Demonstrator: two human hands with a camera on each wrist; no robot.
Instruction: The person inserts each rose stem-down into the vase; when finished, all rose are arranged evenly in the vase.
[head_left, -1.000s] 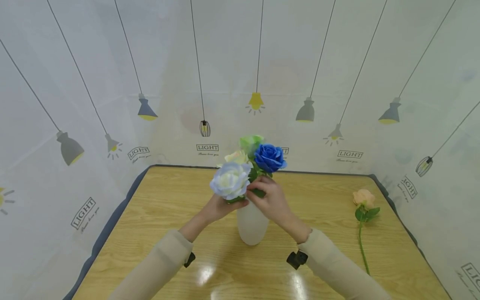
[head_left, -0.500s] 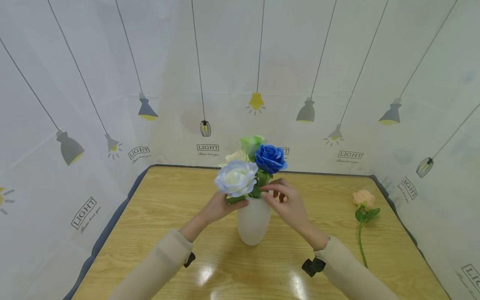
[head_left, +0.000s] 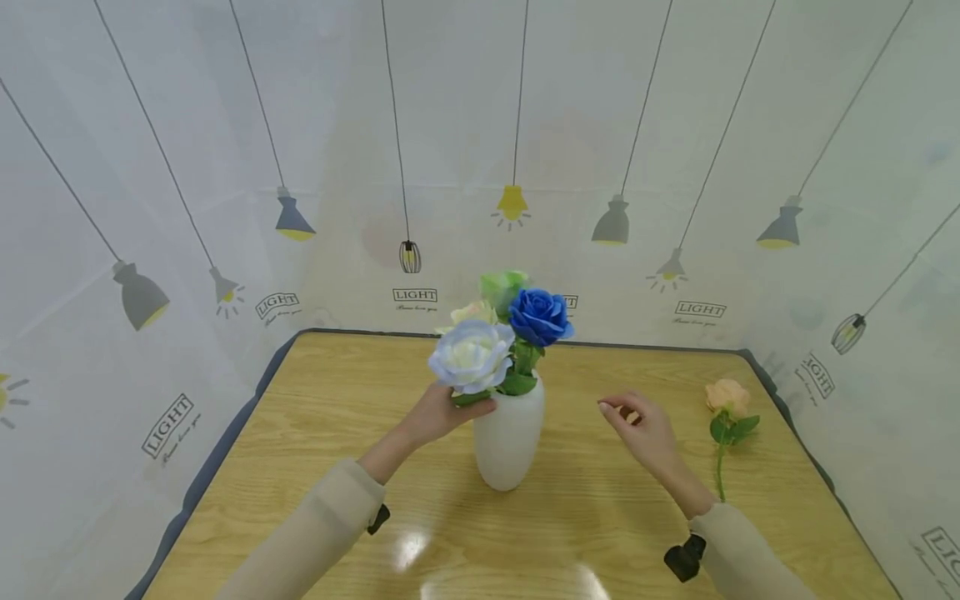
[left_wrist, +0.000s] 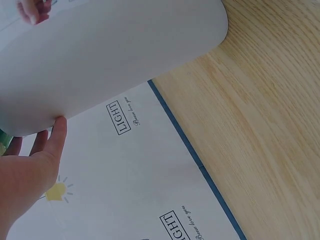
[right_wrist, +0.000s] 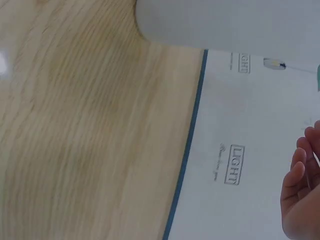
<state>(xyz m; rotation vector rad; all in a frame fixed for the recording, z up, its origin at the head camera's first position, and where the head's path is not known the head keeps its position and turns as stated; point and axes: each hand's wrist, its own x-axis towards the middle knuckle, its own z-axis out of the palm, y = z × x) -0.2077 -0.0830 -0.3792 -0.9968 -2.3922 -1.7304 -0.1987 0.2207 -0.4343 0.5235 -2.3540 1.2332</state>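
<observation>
A white vase [head_left: 507,442] stands upright on the table with several artificial roses in it. The pale blue-white rose [head_left: 472,357] leans out front left, the blue rose [head_left: 540,317] sits to the right, and a cream one [head_left: 474,314] and a green one [head_left: 504,289] are behind. My left hand [head_left: 435,412] grips the vase at its rim, under the pale rose. In the left wrist view its fingers [left_wrist: 59,132] rest against the vase wall. Right of the vase, my right hand [head_left: 645,429] is in the air, fingers loosely bent and holding nothing.
A peach rose [head_left: 727,398] with green leaves and a long stem lies on the right side of the wooden table [head_left: 337,375]. A white curtain [head_left: 465,100] printed with lamps surrounds the table's back and sides.
My right hand has let go of the leaves by the vase mouth and moved right. The pale rose shifted slightly right and up, then stayed. My left hand has kept its place.
</observation>
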